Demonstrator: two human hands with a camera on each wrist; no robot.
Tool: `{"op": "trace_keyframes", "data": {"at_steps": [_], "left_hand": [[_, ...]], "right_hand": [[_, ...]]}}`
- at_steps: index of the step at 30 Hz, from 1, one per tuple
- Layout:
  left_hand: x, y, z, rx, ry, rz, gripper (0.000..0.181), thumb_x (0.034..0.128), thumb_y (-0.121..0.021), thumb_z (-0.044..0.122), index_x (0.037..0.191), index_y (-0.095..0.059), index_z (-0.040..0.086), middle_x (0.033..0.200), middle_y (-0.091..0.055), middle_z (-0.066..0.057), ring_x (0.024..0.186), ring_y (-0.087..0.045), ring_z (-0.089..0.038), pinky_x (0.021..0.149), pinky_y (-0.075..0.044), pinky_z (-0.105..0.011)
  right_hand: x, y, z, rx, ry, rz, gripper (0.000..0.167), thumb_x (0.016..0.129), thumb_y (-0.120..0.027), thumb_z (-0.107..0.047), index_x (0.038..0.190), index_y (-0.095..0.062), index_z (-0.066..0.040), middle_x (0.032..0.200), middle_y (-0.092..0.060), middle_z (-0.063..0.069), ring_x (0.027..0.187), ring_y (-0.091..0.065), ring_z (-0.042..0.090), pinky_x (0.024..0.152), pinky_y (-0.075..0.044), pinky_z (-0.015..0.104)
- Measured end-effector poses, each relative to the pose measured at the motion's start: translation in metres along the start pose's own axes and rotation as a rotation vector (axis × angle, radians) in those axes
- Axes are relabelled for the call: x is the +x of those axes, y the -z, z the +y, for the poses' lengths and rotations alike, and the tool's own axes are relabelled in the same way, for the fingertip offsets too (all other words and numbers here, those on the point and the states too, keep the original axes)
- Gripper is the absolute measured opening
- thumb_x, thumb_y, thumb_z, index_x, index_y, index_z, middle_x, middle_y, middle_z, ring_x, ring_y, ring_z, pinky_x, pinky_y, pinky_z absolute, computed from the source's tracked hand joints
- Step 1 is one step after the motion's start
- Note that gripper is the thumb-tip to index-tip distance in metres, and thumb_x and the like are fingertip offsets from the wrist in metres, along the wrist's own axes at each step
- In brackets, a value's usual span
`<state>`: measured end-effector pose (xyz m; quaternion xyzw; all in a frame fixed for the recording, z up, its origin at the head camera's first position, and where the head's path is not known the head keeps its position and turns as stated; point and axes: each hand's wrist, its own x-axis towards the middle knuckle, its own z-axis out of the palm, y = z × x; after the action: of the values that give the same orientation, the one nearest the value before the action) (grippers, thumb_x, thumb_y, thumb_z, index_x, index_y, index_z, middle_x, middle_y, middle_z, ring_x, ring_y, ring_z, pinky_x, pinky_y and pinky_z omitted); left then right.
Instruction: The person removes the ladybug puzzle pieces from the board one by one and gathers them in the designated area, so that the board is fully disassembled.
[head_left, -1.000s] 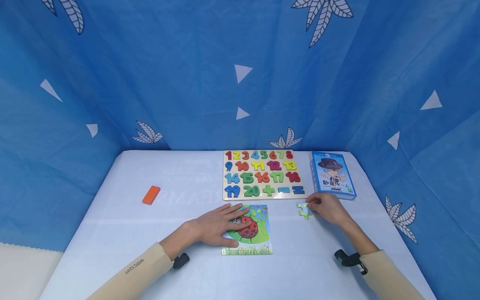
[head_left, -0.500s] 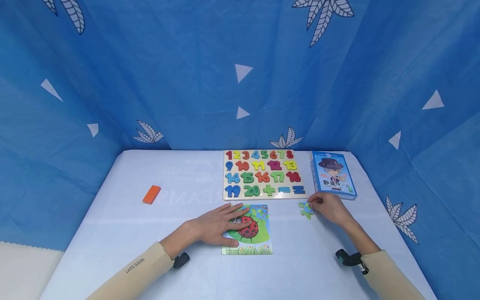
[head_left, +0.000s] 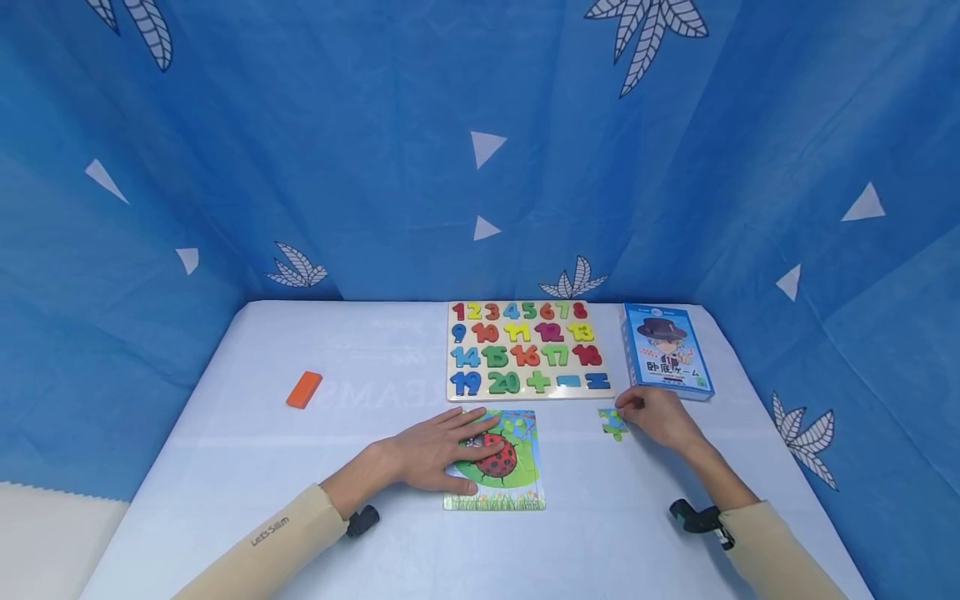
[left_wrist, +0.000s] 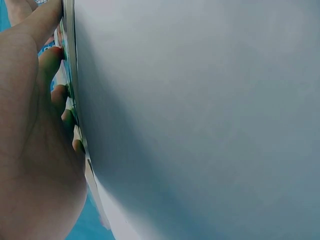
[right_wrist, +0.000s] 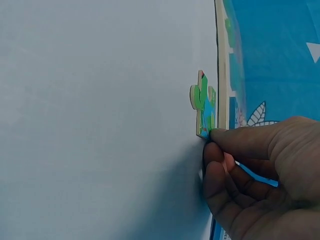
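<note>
A ladybug jigsaw puzzle (head_left: 517,492) lies on the white-covered table in the head view. My left hand (head_left: 431,454) rests flat across its left side with the fingers spread, hiding that part of the picture. To the right, my right hand (head_left: 660,418) pinches the edge of a green and blue jigsaw piece (head_left: 612,425) between thumb and fingers. In the right wrist view the piece (right_wrist: 204,107) sticks out past the fingertips, at or just above the cloth; I cannot tell which. The left wrist view shows the fingers (left_wrist: 52,60) on the puzzle's surface.
Behind the puzzle is a wooden number board (head_left: 536,346) with coloured digits. A blue card game box (head_left: 667,350) stands right of it, just beyond my right hand. An orange block (head_left: 303,390) lies at the left. Blue curtains (head_left: 480,167) enclose the table's back and sides.
My right hand and the jigsaw piece have shifted very slightly to the right. The left hand has stayed on the puzzle.
</note>
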<state>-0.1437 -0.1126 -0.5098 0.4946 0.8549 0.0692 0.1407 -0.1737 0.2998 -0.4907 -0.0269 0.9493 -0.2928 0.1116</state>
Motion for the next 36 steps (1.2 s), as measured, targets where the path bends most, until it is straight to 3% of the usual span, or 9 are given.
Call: {"op": "trace_keyframes", "data": {"at_steps": [15, 24, 30, 36], "left_hand": [[0.000, 0.001, 0.002, 0.044, 0.000, 0.024, 0.071, 0.0972, -0.039, 0.071, 0.158, -0.029, 0.036, 0.170, -0.012, 0.002, 0.156, -0.009, -0.025, 0.124, -0.019, -0.049], [0.001, 0.001, 0.003, -0.025, -0.002, 0.053, 0.073, 0.0955, -0.048, 0.069, 0.158, -0.031, 0.036, 0.169, -0.016, 0.001, 0.156, -0.011, -0.026, 0.124, -0.020, -0.049], [0.001, 0.002, 0.004, -0.043, -0.001, 0.052, 0.073, 0.0953, -0.050, 0.067, 0.158, -0.032, 0.035, 0.169, -0.016, 0.001, 0.156, -0.011, -0.026, 0.124, -0.019, -0.049], [0.000, 0.002, 0.004, -0.055, -0.001, 0.058, 0.073, 0.0949, -0.051, 0.067, 0.158, -0.032, 0.036, 0.169, -0.017, 0.001, 0.156, -0.011, -0.027, 0.124, -0.018, -0.050]], "right_hand": [[-0.001, -0.002, 0.000, -0.018, 0.002, 0.018, 0.011, 0.090, -0.072, -0.003, 0.100, -0.074, -0.007, 0.093, -0.069, 0.005, 0.082, -0.058, 0.020, 0.077, -0.053, 0.034], [-0.003, -0.003, -0.003, -0.021, 0.018, 0.045, 0.010, 0.093, -0.071, -0.006, 0.103, -0.072, -0.006, 0.096, -0.069, 0.007, 0.085, -0.059, 0.021, 0.079, -0.055, 0.034], [-0.008, -0.013, -0.027, 0.037, 0.088, 0.095, 0.013, 0.094, -0.070, -0.009, 0.107, -0.072, -0.007, 0.096, -0.070, 0.005, 0.083, -0.059, 0.020, 0.074, -0.055, 0.024], [-0.012, -0.040, -0.064, 0.078, 0.216, 0.000, 0.015, 0.093, -0.072, -0.010, 0.108, -0.075, -0.012, 0.096, -0.068, -0.003, 0.083, -0.059, 0.014, 0.074, -0.055, 0.023]]}}
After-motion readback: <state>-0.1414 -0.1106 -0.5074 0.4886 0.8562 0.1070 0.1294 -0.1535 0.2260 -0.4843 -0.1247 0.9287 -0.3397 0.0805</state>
